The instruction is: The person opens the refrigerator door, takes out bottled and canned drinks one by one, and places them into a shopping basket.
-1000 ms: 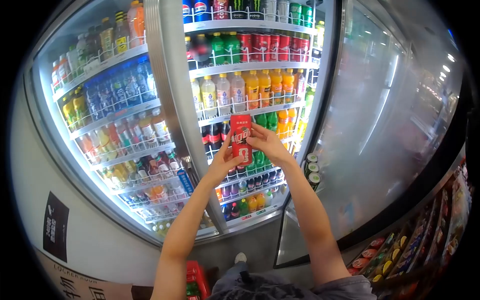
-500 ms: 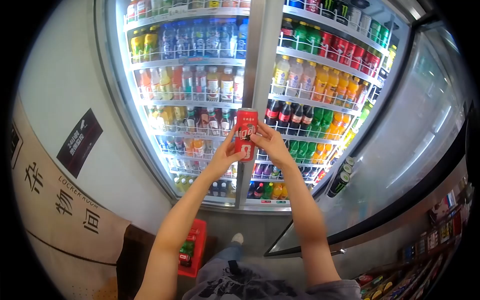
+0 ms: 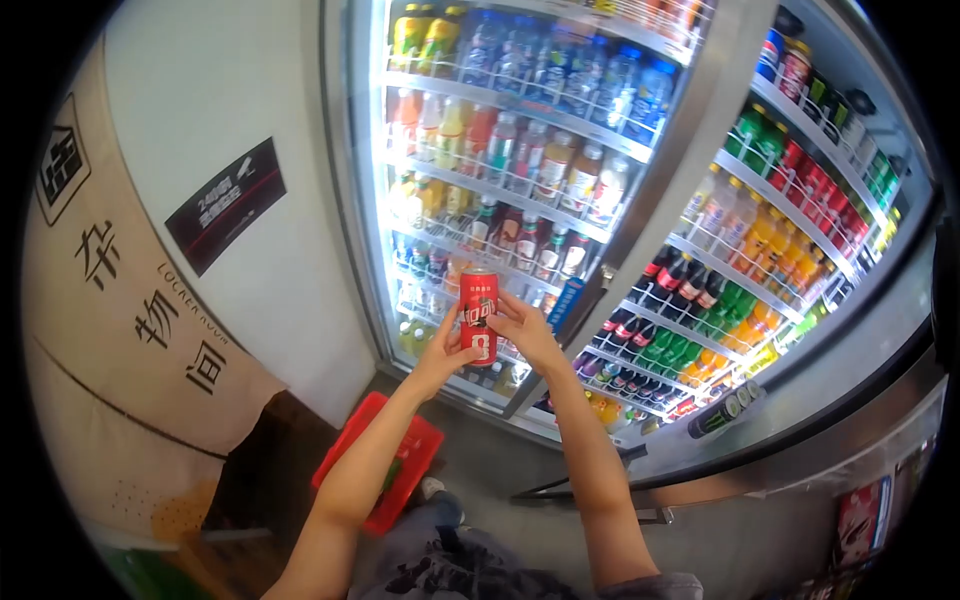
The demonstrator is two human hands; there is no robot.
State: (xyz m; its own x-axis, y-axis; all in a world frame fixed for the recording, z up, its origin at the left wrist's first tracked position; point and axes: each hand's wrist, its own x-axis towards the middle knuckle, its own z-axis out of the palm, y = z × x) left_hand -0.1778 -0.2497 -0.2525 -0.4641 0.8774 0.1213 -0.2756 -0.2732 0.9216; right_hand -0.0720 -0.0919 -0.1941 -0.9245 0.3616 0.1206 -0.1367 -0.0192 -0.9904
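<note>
A slim red soda can point(image 3: 479, 315) with white lettering stands upright between my hands in front of the drinks fridge. My left hand point(image 3: 440, 358) grips its lower left side, thumb across the front near the base. From the right, my right hand point(image 3: 526, 334) holds the can too, its thumb on the printed front. Behind the can are shelves of bottles in the fridge's left section point(image 3: 505, 105). Below my left forearm, a red basket point(image 3: 352, 425) sits on the floor, partly hidden by that arm.
On the right, the fridge's glass door point(image 3: 720, 465) is swung wide, beside shelves of bottles and cans point(image 3: 690, 290). A beige curtain point(image 3: 150, 290) hangs at the left, next to a white wall with a dark sign point(image 3: 227, 205). My shoe point(image 3: 432, 487) is near the basket.
My view has turned left, so the fridge has shifted right. Held in both hands, the can is now in front of the left section and lower in view. More of the basket shows.
</note>
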